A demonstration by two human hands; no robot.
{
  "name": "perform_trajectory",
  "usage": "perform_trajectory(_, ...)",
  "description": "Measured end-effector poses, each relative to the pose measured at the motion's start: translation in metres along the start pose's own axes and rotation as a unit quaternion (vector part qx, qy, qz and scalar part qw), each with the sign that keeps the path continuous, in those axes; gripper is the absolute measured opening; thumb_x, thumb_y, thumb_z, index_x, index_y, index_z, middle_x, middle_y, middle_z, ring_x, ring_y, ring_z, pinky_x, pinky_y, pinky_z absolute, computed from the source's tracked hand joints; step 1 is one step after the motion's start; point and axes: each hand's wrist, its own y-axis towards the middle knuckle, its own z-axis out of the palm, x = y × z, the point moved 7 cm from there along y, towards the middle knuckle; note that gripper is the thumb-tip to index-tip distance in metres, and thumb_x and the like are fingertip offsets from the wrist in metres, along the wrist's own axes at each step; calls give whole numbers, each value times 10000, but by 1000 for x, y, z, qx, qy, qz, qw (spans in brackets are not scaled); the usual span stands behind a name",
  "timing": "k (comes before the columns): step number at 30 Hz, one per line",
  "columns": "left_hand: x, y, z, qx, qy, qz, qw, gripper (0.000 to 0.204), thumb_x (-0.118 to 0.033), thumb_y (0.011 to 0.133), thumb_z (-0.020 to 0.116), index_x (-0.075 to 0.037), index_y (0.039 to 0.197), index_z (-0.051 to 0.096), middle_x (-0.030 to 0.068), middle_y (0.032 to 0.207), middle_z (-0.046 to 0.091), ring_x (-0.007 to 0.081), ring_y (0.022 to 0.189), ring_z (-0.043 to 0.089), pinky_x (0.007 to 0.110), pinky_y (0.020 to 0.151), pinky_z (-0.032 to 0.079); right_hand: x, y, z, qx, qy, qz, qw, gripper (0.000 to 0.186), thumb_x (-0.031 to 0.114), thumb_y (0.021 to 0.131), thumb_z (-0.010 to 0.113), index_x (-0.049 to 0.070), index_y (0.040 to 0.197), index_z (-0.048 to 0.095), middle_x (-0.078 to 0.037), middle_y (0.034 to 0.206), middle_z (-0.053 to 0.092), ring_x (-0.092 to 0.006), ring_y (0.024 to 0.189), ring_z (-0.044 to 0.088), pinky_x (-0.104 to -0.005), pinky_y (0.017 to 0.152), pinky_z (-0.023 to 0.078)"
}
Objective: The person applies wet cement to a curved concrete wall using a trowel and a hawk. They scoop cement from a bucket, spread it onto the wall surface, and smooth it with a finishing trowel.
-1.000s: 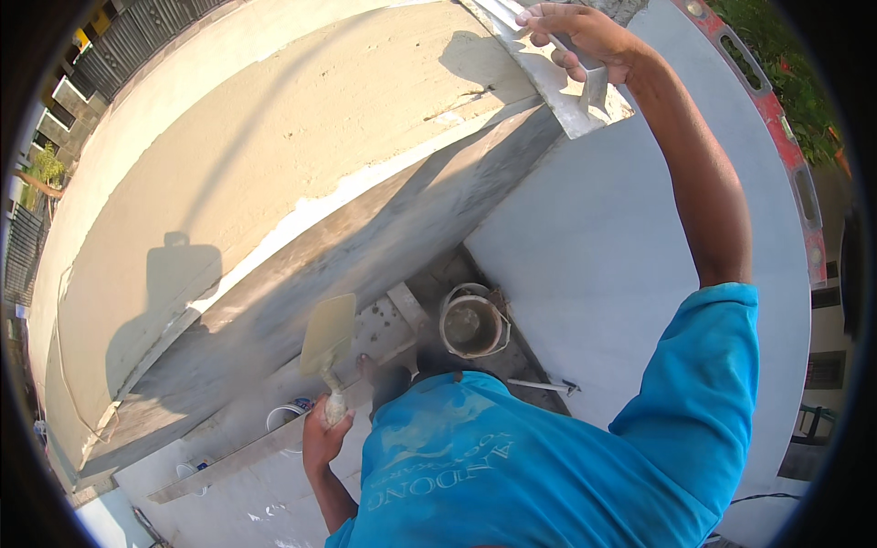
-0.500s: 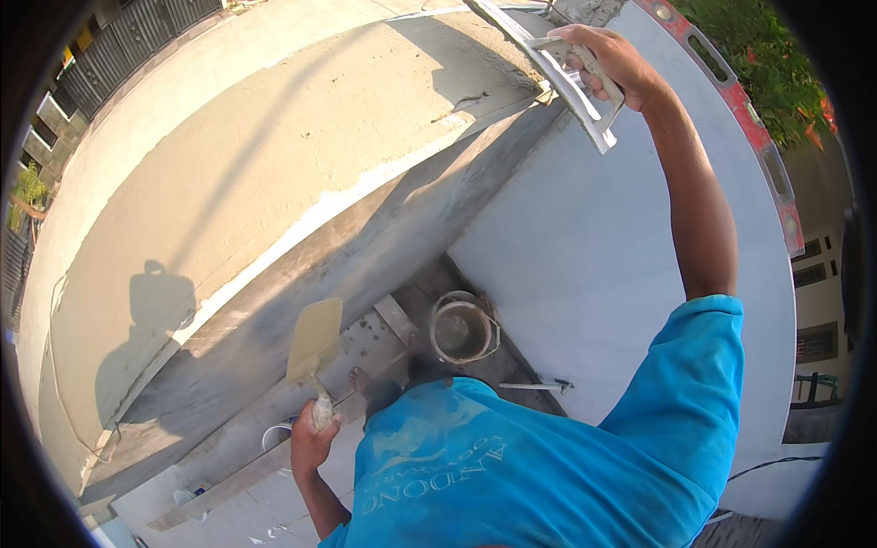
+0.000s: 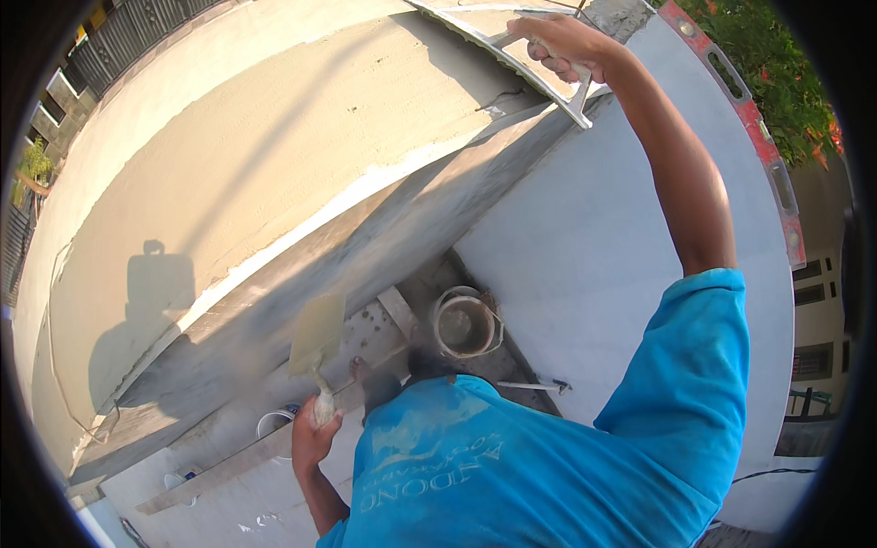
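Observation:
My right hand point(image 3: 568, 47) is wrapped round the handle of a long plastering trowel point(image 3: 528, 78), reaching far out at the upper right. The trowel's blade is tilted over a corner of the smooth, sand-coloured plaster point(image 3: 301, 119) and casts a dark shadow there; whether it touches the surface I cannot tell. Lower down, my left hand point(image 3: 313, 437) grips the mortar-caked handle of a small trowel point(image 3: 317, 333). Its pale, squarish blade points up and away from me, apart from the plaster. A haze blurs the area round that blade.
A bucket point(image 3: 464, 327) stands on the floor beside my feet, near a white-handled tool point(image 3: 530, 386). Along the top of the white wall point(image 3: 566, 210) lies a red spirit level point(image 3: 744, 105). A plank point(image 3: 219, 470) and a white container point(image 3: 274, 422) are at lower left.
My right hand has moved the plastering trowel left and slightly up, toward the far edge. My left hand with the small trowel has hardly moved. Haze now hangs around the small trowel.

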Motion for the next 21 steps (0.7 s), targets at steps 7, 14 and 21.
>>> perform_trajectory(7,5,0,-3,-7,-30,-10,999,339,-261,862,776,-7,1003,599,94,789,589,214,710,545,362,697,473,32,-46,21,-31,70,-97,992,466,421,1001,581,9,1192,682,11,699,478,-29,410,389,-236,332,304)
perform_trajectory(14,6,6,-8,21,0,9,1000,348,-258,861,777,-7,1015,591,86,796,602,197,713,541,353,691,472,21,-54,36,-85,-72,-107,988,459,401,1033,547,29,1266,685,-75,815,612,-65,439,451,-252,379,379)
perform_trajectory(21,-4,13,-8,35,-10,3,999,291,-187,857,751,-16,1022,583,29,802,570,151,731,546,338,682,465,77,-106,65,21,29,-169,985,445,392,990,546,35,1203,703,-59,744,599,-115,495,479,-314,511,425)
